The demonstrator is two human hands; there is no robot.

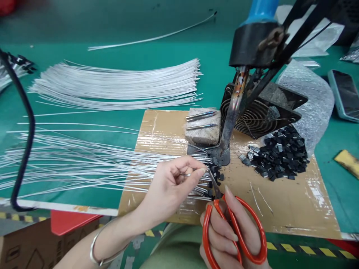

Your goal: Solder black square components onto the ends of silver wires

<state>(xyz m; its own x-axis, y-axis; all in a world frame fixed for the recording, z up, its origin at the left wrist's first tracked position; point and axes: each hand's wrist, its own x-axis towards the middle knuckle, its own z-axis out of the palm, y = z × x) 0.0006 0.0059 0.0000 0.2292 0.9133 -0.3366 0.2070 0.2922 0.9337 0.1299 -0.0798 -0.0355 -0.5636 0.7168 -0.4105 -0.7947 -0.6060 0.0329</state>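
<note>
Holding red scissors [217, 195] tight in the right hand [221, 243], tips close to the left hand [168, 183]. Pinching what looks like a wire [186, 174] there, over the cardboard [280, 201]. Around it, many wires with black ends [214, 163], seemingly done. Farther off, a heap of loose black bits [288, 153], then a bunch of plain white wires [123, 81] on the green counter [70, 46], seemingly left to do. Hard to see: the pinched tip. Cut off at left: some wire ends.
</note>
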